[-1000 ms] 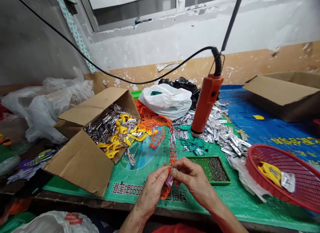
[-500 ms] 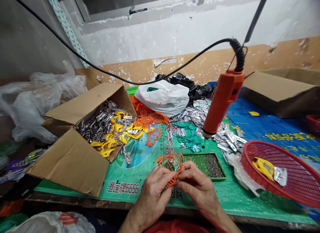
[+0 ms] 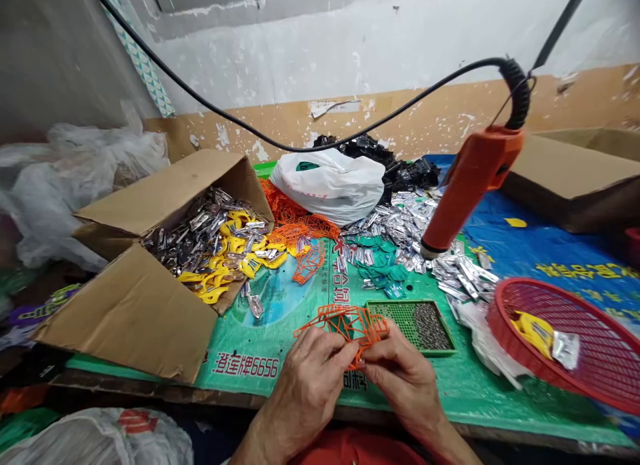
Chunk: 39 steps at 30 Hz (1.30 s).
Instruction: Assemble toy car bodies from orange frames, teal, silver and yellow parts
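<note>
Orange tool (image 3: 467,188) further right; lattice (image 3: 369,329) between fingers (image 3: 345,355)

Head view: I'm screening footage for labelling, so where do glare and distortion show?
In the head view, silver pieces and the green sheet catch highlights; there, the red basket looks stretched toward the right edge; there too, the orange lattice piece reads fairly clearly.

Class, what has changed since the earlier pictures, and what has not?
The hanging orange tool has swung right and tilts more. The orange lattice piece, held in left hand and right hand, now shows more fully. Left cardboard box, green tray, red basket: unmoved.
</note>
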Each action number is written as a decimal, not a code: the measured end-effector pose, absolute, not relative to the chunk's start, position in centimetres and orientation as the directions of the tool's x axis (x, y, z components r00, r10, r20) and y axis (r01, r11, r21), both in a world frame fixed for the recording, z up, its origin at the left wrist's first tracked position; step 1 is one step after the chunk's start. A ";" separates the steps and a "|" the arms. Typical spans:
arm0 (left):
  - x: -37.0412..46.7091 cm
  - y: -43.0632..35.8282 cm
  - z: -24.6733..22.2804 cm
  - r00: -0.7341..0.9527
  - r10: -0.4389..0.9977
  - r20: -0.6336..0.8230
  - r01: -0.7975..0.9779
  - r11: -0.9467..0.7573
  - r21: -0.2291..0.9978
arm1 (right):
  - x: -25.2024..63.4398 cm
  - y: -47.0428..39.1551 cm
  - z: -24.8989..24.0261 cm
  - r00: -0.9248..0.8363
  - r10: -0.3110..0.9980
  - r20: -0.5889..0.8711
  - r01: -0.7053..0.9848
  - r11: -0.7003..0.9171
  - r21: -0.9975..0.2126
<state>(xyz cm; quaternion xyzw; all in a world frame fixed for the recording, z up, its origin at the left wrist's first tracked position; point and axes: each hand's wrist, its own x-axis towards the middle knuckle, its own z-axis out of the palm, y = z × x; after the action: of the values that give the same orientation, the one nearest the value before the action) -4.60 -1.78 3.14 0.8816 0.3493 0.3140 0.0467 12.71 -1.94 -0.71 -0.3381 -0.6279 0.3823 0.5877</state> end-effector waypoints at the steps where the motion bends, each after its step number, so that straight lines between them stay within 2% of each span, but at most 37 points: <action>1: -4.6 -1.7 3.1 0.562 0.644 0.519 0.588 -0.753 0.296 | 12.7 -2.0 -0.8 -0.081 0.877 0.474 -0.026 0.473 -0.881; 14: -4.6 -1.6 3.3 0.617 0.668 0.416 0.602 -0.741 0.298 | 12.4 -1.5 -0.6 -0.025 0.870 0.492 0.031 0.493 -0.870; 18: -4.7 -1.4 3.1 0.628 0.657 0.417 0.591 -0.751 0.294 | 12.2 -1.4 -0.9 -0.044 0.843 0.536 0.139 0.537 -0.832; 21: -4.8 -1.3 3.0 0.631 0.668 0.394 0.606 -0.742 0.287 | 12.2 -1.6 -0.9 -0.070 0.784 0.617 0.388 0.592 -0.707; 24: -4.9 -1.1 2.9 0.624 0.696 0.355 0.628 -0.717 0.302 | 12.2 -1.7 -0.5 -0.112 0.683 0.722 0.643 0.604 -0.471; 25: -4.9 -1.1 2.8 0.620 0.705 0.344 0.631 -0.709 0.315 | 12.3 -1.6 -0.4 -0.137 0.655 0.743 0.674 0.612 -0.415; 27: -4.9 -1.1 2.7 0.614 0.720 0.324 0.630 -0.694 0.349 | 12.4 -1.4 -0.1 -0.181 0.629 0.756 0.664 0.645 -0.378; 30: -4.8 -1.1 2.4 0.595 0.727 0.343 0.626 -0.687 0.370 | 12.7 -1.0 0.0 -0.192 0.662 0.724 0.585 0.670 -0.458; 34: -4.8 -1.2 2.4 0.523 0.676 0.519 0.649 -0.711 0.271 | 12.9 -1.1 -0.6 -0.104 0.738 0.666 0.415 0.641 -0.646; 36: -5.1 -1.2 2.4 0.451 0.648 0.614 0.678 -0.696 0.237 | 12.9 -1.4 -1.1 -0.032 0.782 0.623 0.334 0.595 -0.731; 39: -5.4 -1.3 2.4 0.340 0.641 0.688 0.718 -0.650 0.251 | 12.9 -1.8 -1.6 0.074 0.859 0.507 0.216 0.482 -0.849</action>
<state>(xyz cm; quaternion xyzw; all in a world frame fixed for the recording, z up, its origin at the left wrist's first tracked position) -5.39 -1.31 2.42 0.8171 0.4157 0.3965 -0.0482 12.86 -1.83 -1.63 -0.4306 -0.6240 0.2711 0.5930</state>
